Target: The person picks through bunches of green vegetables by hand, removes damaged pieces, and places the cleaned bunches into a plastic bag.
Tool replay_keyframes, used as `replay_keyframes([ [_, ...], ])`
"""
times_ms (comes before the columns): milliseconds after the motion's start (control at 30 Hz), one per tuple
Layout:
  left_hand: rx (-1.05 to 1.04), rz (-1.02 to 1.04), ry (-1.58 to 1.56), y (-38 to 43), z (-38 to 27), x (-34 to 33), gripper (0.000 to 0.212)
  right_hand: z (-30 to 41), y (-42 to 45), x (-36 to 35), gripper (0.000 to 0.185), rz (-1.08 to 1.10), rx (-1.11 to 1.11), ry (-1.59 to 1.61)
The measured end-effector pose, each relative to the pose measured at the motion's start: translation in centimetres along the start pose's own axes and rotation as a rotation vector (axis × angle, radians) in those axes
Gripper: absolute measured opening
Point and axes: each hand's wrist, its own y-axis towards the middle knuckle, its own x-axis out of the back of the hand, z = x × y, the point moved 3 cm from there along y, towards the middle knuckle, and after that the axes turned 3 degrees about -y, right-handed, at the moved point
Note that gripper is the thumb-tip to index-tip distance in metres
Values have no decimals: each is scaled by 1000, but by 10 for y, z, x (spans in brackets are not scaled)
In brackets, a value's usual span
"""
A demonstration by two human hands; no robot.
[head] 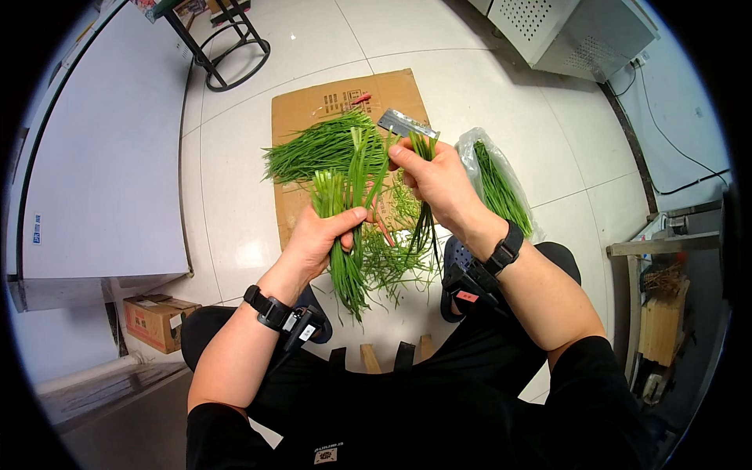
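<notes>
My left hand (320, 241) grips a bunch of green garlic chives (351, 282), pale stem ends up and leaf tips hanging down. Some stems at its right side stand higher and apart from the rest. My right hand (437, 179) holds a smaller, darker bunch of chives (422, 226) just to the right, its thumb and forefinger pinched near the stem tops. Beyond both hands, a larger pile of chives (323, 147) lies on a flattened cardboard sheet (343, 91). A cleaver-like metal blade (405, 123) rests on the cardboard behind my right hand, its handle not visible.
Loose chive trimmings (390, 258) litter the floor and cardboard between my feet. A clear plastic bag (473, 141) with more chives (499, 182) lies at the right. A white appliance (106, 153) stands left, a stool (235, 53) far left, a perforated metal cabinet (564, 41) far right.
</notes>
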Motion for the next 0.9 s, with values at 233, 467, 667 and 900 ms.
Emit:
replay_keyframes([
  [233, 2, 5, -49, 2, -2, 2, 26, 11, 3, 6, 15, 42, 37, 24],
  [467, -12, -155, -54, 8, 5, 15, 21, 12, 10, 20, 16, -52, 139, -115],
  [667, -66, -229, -29, 7, 4, 23, 20, 27, 7, 21, 16, 147, -94, -219],
  [900, -84, -155, -17, 8, 3, 18, 23, 25, 7, 18, 15, 127, -3, -232],
])
